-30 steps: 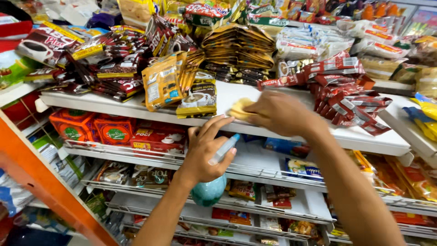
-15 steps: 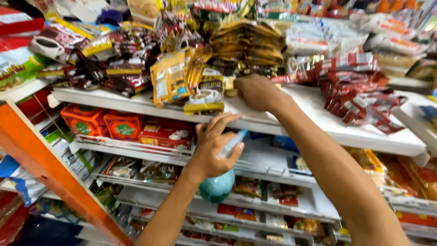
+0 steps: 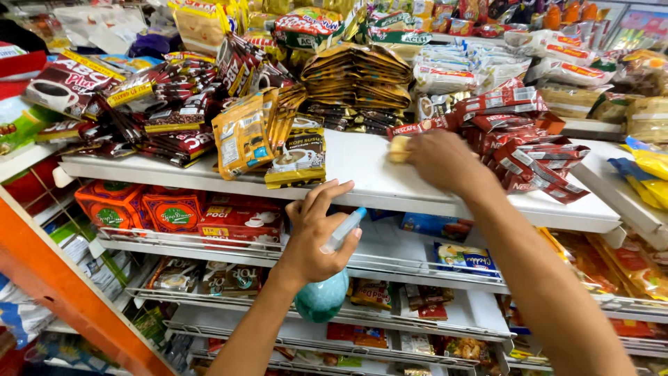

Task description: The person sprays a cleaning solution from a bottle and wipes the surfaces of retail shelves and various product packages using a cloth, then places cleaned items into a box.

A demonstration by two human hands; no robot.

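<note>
My right hand (image 3: 442, 161) presses a small yellow cloth or sponge (image 3: 399, 149) against the bare white top shelf (image 3: 362, 174), just left of a heap of red sachet packs (image 3: 529, 139). My left hand (image 3: 316, 233) hangs below the shelf's front edge and grips a teal spray bottle (image 3: 321, 296) by its neck, the pale blue nozzle (image 3: 346, 228) sticking out between thumb and fingers. Yellow and gold coffee sachet packs (image 3: 268, 139) lie on the shelf to the left of the bare patch.
Dark brown sachet strips (image 3: 153, 111) crowd the shelf's left; gold packs (image 3: 358, 80) and white packets (image 3: 459, 69) are piled behind. Red boxes (image 3: 174, 209) fill the shelf below, with wire racks of snacks (image 3: 417, 306) lower. An orange post (image 3: 62, 292) rises at the left.
My right hand has slid the yellow cloth from the shelf's front middle back and to the right, up to the red packs. The left hand with the bottle has barely shifted.
</note>
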